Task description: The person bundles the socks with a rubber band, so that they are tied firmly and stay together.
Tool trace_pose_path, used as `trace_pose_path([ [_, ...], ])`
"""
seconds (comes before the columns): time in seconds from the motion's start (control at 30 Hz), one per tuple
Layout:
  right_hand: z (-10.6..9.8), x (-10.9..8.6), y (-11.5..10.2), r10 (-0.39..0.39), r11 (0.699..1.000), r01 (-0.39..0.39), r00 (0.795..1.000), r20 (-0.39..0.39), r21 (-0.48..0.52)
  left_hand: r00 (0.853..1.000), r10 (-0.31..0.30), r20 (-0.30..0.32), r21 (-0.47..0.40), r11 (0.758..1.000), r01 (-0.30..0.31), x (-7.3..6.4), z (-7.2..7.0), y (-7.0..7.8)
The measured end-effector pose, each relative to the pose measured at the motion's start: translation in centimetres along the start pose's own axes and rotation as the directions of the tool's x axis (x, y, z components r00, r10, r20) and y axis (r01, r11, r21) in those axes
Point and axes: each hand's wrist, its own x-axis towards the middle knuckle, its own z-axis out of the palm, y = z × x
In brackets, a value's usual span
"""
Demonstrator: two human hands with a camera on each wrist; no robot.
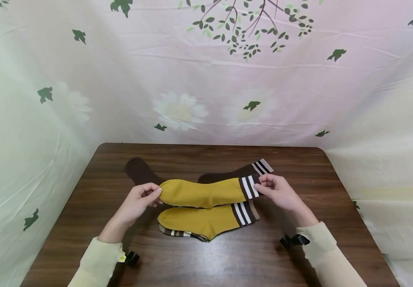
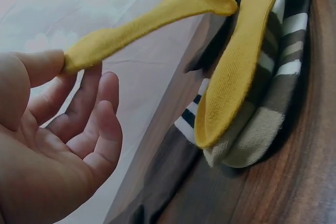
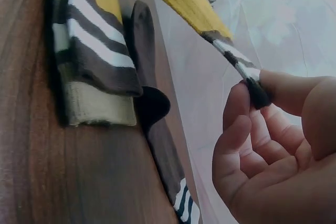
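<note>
A yellow sock [image 1: 202,193] with a dark cuff and white stripes is stretched between both hands, held above the table. My left hand [image 1: 138,202] pinches its toe end between thumb and fingers, as the left wrist view shows too. At the cuff, my right hand [image 1: 279,192] pinches the dark edge [image 3: 257,94]. Below it a second yellow sock [image 1: 199,219] lies flat on the table, on top of striped brown and beige socks [image 2: 262,129]. Part of that stack is hidden beneath the yellow sock.
Behind the held sock lie a dark brown sock [image 1: 141,171] on the left and a brown sock with a striped cuff [image 1: 235,173] on the right. The wooden table [image 1: 206,267] ends at a hanging cloth [image 1: 206,79] at the back and sides.
</note>
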Motion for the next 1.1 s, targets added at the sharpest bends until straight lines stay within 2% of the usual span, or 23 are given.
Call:
trace_pose_path([
  [0.27,0.5,-1.2,0.1,-0.046,0.999,0.047,0.999,0.018,-0.018,1.0,0.014,-0.004,-0.022,1.0,-0.014,-1.6,0.1,-0.2],
  [0.67,1.4,-2.3,0.7,-0.033,0.998,0.035,0.997,0.066,-0.043,0.998,-0.06,0.021,-0.058,0.996,0.061,-2.6,0.5,-0.6],
  [0.8,1.4,-2.6,0.9,-0.014,1.0,0.016,0.996,0.09,-0.022,0.997,-0.081,0.018,-0.078,0.994,0.083,-2.9,0.7,-0.5],
  [1.03,1.3,-2.9,0.8,-0.018,0.999,0.013,0.991,0.131,0.043,0.998,-0.069,-0.016,-0.132,0.989,0.066,-3.5,0.6,-0.7],
  [1.1,1.3,-3.0,0.9,-0.015,0.999,0.008,0.989,0.145,0.049,0.996,-0.092,-0.015,-0.133,0.987,0.089,-3.6,0.6,-0.9],
])
